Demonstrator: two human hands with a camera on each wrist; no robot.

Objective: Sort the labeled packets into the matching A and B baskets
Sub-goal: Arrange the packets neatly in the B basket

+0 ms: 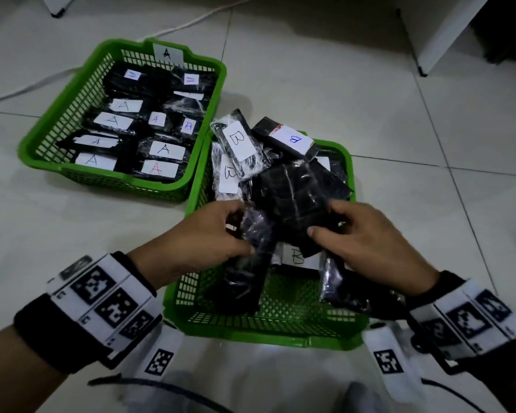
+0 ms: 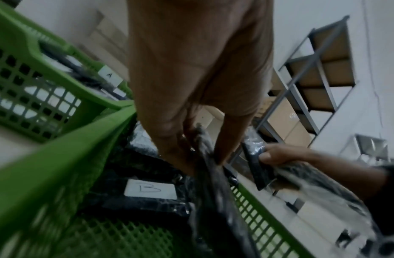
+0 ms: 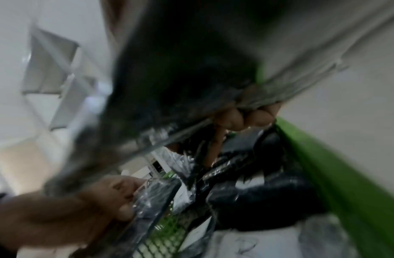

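Packets [image 1: 125,132] in A basket [image 1: 42,144], B basket [image 1: 268,338].

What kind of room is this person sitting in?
Probably a storeroom or back office. They work on a pale tiled floor, metal shelving with cardboard boxes stands by a white wall, and green baskets hold labeled packets.
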